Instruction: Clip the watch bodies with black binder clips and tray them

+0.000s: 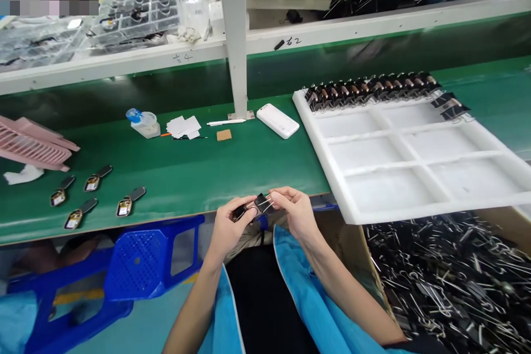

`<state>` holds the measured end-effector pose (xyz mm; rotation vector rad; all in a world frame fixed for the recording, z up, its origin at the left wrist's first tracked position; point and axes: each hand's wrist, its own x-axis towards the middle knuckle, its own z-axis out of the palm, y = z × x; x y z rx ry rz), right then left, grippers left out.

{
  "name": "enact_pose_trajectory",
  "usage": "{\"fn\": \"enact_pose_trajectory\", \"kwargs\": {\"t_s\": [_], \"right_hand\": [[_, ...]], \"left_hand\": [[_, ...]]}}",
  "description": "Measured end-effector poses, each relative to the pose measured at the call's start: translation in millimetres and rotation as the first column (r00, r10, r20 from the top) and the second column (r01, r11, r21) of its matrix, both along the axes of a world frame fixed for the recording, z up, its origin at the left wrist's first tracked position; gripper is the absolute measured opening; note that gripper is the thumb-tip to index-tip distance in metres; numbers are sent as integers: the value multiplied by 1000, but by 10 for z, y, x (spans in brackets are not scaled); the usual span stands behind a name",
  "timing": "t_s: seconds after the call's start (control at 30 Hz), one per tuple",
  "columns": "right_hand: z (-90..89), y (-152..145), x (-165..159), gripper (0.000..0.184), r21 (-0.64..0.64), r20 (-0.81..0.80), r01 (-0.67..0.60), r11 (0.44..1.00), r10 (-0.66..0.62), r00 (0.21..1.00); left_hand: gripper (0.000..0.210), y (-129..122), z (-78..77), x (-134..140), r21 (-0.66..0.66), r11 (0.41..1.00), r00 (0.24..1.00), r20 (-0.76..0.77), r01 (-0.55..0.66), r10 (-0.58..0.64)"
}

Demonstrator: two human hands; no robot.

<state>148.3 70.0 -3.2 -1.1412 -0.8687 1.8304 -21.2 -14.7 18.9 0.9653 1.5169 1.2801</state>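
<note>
Left hand fingers pinched shut on a small dark part. Right hand fingers closed on a black binder clip, wire handles sticking out toward the right thumb. Part and clip touch, held between the two hands just off the near edge of the table, above the lap (exact seating of part in clip too small to tell).

Right of the hands: white foam tray with open compartments, overhanging the table edge. A row of clipped parts lines its far rim; two more clips sit at the far right corner. Under the tray's near edge, a cardboard box full of loose binder clips.

Left on the table: four flat tagged parts lying apart, a pink rack with a white scrap beside it.

Further back, centre: small bottle with blue cap, paper slips, white pen, brown square, white phone-sized box, all near the base of a white post.

Below the table, left: blue plastic stool. Blue sleeves at both forearms.

Far shelf: clear trays of parts.
</note>
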Motion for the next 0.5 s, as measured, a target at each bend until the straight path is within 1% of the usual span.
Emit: {"fn": "enact_pose_trajectory", "kwargs": {"t_s": [0.17,0.23,0.3,0.33,0.37,0.4,0.43,0.47,0.5], "right_hand": [[11,-28,-48,45,60,27,-1,998,0,1000],[18,-46,-78,45,79,34,25,997,-28,999],[51,-54,-71,45,93,33,54,994,-58,998],[81,-51,-44,44,97,32,45,994,-48,998],[120,-42,0,43,100,34,3,995,-7,999],[166,-27,60,43,103,43,-73,992,69,997],[214,-6,132,43,105,58,-189,976,183,981],[262,20,215,43,102,81,-325,940,318,945],[307,52,306,44,93,106,-459,884,449,887]], "left_hand": [[27,19,-2,11,-10,1000,1000,3,-18,18],[28,26,-1,0,-15,1000,1000,-1,-22,22],[29,24,21,-30,-25,1000,1000,-14,-11,11],[30,24,44,-50,-36,999,1000,-26,1,-2],[30,30,73,-73,-55,998,999,-40,25,-27],[30,47,109,-96,-77,995,996,-56,59,-64],[30,78,150,-117,-102,988,990,-71,113,-121],[31,124,194,-133,-127,974,977,-80,189,-200],[32,186,242,-143,-145,952,955,-86,271,-285]]}}
